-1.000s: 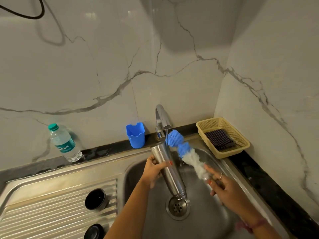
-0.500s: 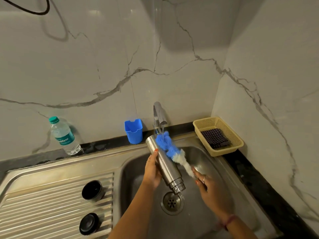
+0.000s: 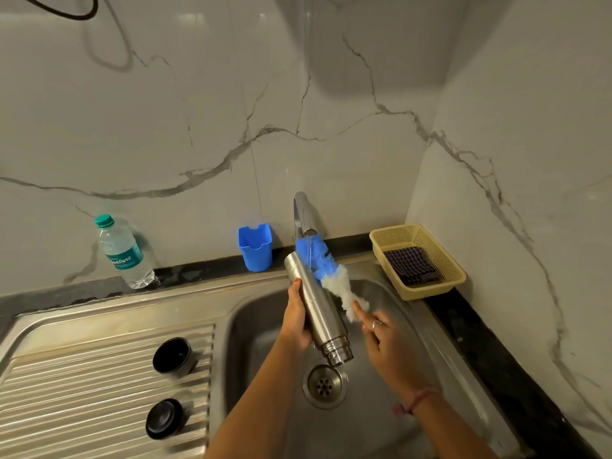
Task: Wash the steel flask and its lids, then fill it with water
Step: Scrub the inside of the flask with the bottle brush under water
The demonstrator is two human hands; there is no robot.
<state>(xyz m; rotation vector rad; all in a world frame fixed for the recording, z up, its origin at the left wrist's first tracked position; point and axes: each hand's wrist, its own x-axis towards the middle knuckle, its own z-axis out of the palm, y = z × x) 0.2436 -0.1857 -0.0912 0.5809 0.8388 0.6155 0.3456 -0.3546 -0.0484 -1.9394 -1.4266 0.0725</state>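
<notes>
The left hand (image 3: 296,318) is closed around the middle of the flask (image 3: 314,304), which it holds over the sink (image 3: 251,326), tilted with its mouth down toward the drain (image 3: 325,385) and its base up near the tap (image 3: 303,213); the thumb lies on the near side of the steel body and the fingers wrap behind it. The right hand (image 3: 385,342) grips the handle of the brush (image 3: 326,271), the forefinger stretched along it and the other fingers curled round; the handle itself is mostly hidden by the hand. The brush has a blue head and a white fluffy lower part; it lies against the right side of the flask, its blue end just under the tap spout. A thin stream of water (image 3: 308,251) runs from the tap onto the blue head and the flask's upper end. Two dark lids stand on the ribbed drainboard (image 3: 99,392) left of the sink, well apart from the flask: a cup lid (image 3: 172,356) with its open side up, and nearer the camera a flat cap (image 3: 164,418). On the dark tabletop (image 3: 480,342) behind the sink stand a bottle (image 3: 124,253) with a green cap and a blue holder (image 3: 255,247); at the right a yellow basket (image 3: 457,270) holds a checked cloth (image 3: 410,265).
</notes>
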